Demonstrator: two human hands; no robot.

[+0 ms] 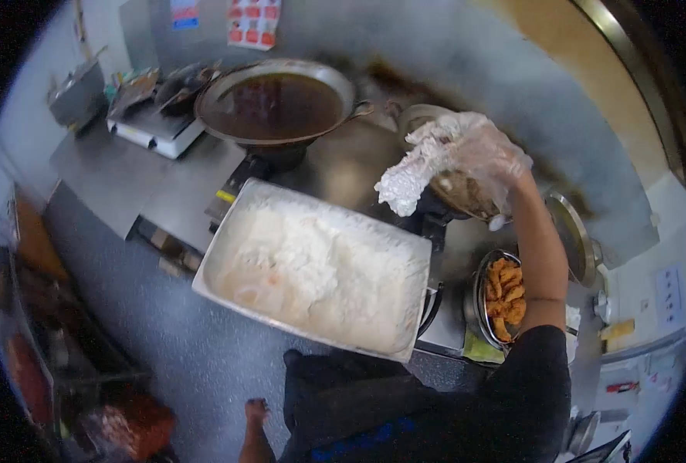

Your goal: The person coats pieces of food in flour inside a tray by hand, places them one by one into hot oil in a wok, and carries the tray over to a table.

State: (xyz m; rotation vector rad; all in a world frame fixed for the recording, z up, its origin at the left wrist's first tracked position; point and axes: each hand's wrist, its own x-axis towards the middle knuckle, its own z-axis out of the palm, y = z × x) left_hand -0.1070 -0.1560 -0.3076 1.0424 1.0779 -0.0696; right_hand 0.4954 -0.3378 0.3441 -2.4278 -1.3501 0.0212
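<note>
My right hand (491,152), in a clear plastic glove dusted with flour, is closed on a flour-coated piece of chicken (406,182). The thick white clumps hang at the near left edge of a wok (466,194), partly hidden behind the hand and glove. Below and to the left, a rectangular metal pan (223,292) holds white flour (358,282), with a wetter, pinkish patch in its left part. My left hand (256,410) hangs low beside my dark shirt, away from the pan; its fingers are too small and blurred to make out.
A large wok (341,81) of dark oil stands behind the pan. Golden fried pieces (505,297) fill a metal bowl (478,297) by my right forearm. A white portable stove (157,139) sits at the back left. Another round metal vessel (570,231) is at the right.
</note>
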